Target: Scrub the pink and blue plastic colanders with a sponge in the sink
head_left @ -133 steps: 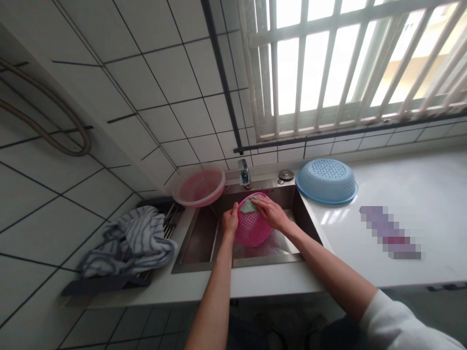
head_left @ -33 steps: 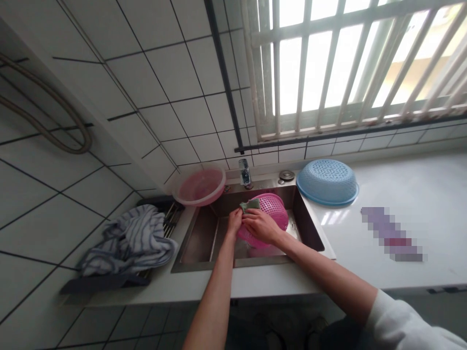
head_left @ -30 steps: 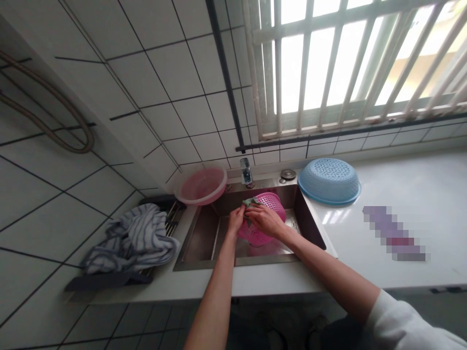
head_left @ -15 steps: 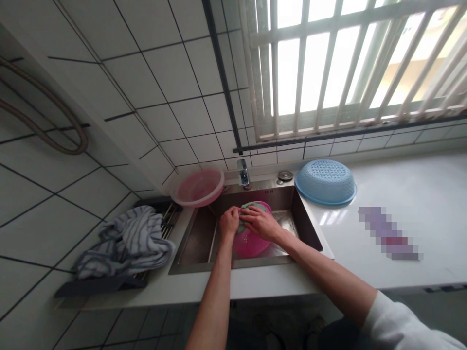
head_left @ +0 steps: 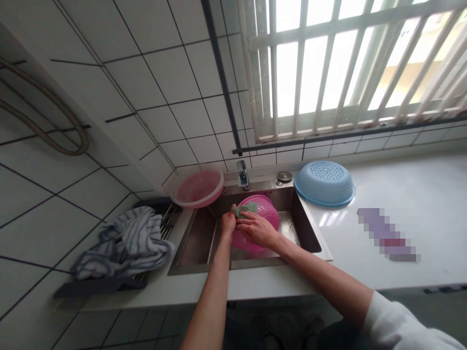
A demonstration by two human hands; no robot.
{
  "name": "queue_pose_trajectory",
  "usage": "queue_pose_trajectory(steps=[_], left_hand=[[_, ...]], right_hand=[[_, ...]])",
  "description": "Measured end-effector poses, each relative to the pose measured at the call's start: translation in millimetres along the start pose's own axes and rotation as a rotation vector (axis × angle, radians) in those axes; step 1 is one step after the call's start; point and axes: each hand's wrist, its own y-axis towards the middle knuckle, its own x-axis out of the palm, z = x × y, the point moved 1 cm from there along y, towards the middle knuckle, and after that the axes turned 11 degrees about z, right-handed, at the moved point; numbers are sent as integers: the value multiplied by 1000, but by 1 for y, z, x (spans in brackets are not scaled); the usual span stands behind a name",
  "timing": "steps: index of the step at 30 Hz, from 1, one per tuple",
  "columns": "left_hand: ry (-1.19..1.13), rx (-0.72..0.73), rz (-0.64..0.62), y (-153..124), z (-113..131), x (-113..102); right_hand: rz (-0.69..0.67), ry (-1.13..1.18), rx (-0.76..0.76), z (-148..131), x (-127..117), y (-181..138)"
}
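Colander (head_left: 269, 214) sits tilted inside sink (head_left: 305, 226). Left hand (head_left: 228, 222) is curled tight on its 10 o'clock rim; right hand (head_left: 258, 229), fingers part-bent, presses cloth (head_left: 246, 210) to it. Could slip or spin if left grip weakens under pressure. Tap (head_left: 242, 173), 11 o'clock: knock risk if lifted.
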Motion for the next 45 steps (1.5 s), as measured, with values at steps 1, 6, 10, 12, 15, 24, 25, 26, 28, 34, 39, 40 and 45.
queue_pose_trajectory(steps=[1, 6, 10, 12, 15, 24, 25, 26, 28, 34, 39, 40, 45], left_hand=[[-34, -10, 0, 0, -1, 1], [-47, -19, 62, -1, -4, -1], [7, -97, 107, 1, -7, -4], [25, -135, 108, 3, -8, -5], [38, -163, 108, 4, -7, -7], [51, -46, 71, -3, 1, -6], [60, -34, 64, -3, 1, -5], [75, -18, 56, -3, 2, -5], [110, 13, 37, -5, 3, -4], [113, 143, -67, -11, 12, 1], [82, 221, -97, -17, 17, 4], [74, 223, -101, -18, 17, 5], [77, 205, -74, -17, 14, 7]], right_hand=[[-18, 20, -30, -3, 1, 2], [78, 72, 130, 22, -12, 1], [146, 37, 206, 25, -19, -3], [95, 45, 134, 12, -17, -3], [37, 80, 65, -3, -16, -1], [175, 145, 326, 31, -13, -9], [159, 120, 331, 34, -10, -10], [147, 95, 341, 38, -7, -11], [143, 48, 379, 47, -2, -14], [222, -25, 547, 73, -5, -23], [366, -57, 580, 77, -16, -25], [399, -84, 592, 78, -18, -25], [380, -47, 582, 63, -15, -21]])
